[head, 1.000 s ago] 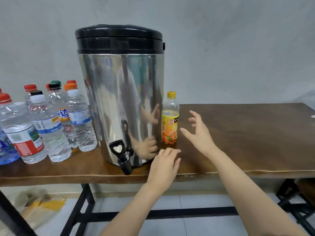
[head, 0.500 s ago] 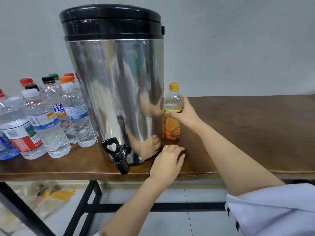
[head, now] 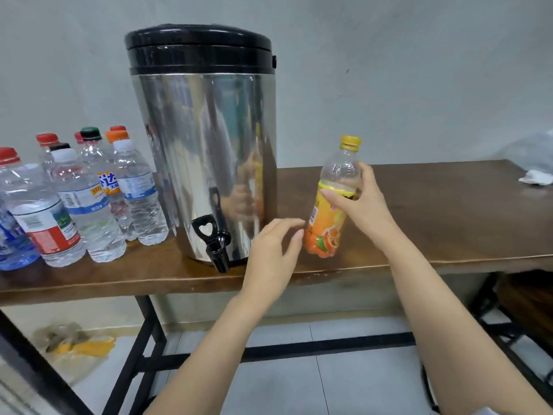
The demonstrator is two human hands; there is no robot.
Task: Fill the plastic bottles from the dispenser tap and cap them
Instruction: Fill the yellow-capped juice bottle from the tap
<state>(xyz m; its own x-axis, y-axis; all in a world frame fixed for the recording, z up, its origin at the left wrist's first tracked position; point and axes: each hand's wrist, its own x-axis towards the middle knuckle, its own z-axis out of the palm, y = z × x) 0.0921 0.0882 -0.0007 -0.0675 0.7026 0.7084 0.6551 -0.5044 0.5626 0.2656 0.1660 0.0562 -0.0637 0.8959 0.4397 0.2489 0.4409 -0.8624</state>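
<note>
Two hands are up at the front edge of the table (head: 449, 232). The left hand (head: 273, 250) hovers over that edge and holds nothing, its fingers relaxed and slightly spread. Its fingertips lie just beside the lower part of the orange-label bottle (head: 327, 226); contact possible, cannot tell from this angle.

The right hand (head: 362, 205) grips the bottle at the top of its label, thumb across the front and fingers wrapped behind. The bottle is tilted, neck leaning right, away from the dispenser (head: 203, 145), with its base near the front edge. Its yellow cap (head: 350, 142) is on, and the section above the label is clear.

The black tap (head: 216, 245) is left of the left hand and overhangs the front edge, spout pointing down. The dispenser is a steel cylinder with a black lid (head: 199, 49), standing close to the front edge.

Capped bottles (head: 89, 205) stand upright in a tight cluster at the left end, with red, white, black, green and orange caps.

A white crumpled item (head: 535, 178) lies near the far right corner.
</note>
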